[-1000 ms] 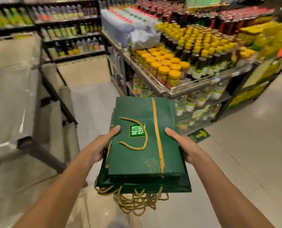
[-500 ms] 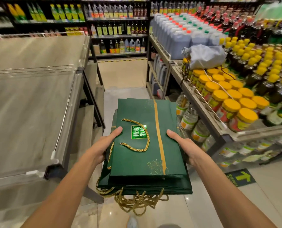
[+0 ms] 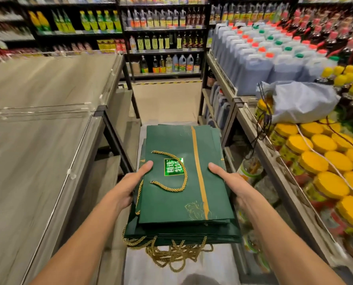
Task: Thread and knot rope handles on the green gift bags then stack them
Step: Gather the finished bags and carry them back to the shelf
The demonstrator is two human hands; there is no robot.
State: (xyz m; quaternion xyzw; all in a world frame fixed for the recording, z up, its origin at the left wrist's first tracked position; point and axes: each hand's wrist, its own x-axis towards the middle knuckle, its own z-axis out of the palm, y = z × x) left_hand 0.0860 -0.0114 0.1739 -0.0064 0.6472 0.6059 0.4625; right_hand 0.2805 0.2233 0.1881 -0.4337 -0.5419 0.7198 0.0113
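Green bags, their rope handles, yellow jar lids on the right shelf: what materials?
Green bags: likely matte coated paper; flat panels, crisp folded edges, printed gold stripe. Rope handles: twisted gold cord, slight sheen; spiral strands visible, fibre unclear. Yellow jar lids: probably plastic, though painted metal is possible; smooth, uniform colour.

Ahead I have open floor [image 3: 167,101] between the counter [image 3: 37,140] on my left and the rack [image 3: 274,163] on my right. The lane is narrow; the stack [image 3: 181,198] I hold fills most of its width. The counter's flat top gives room to the left. Yellow-lidded jars [image 3: 323,144] crowd the rack's edge, a sack [image 3: 301,101] behind them. Stocked shelves [image 3: 163,52] close the far end.
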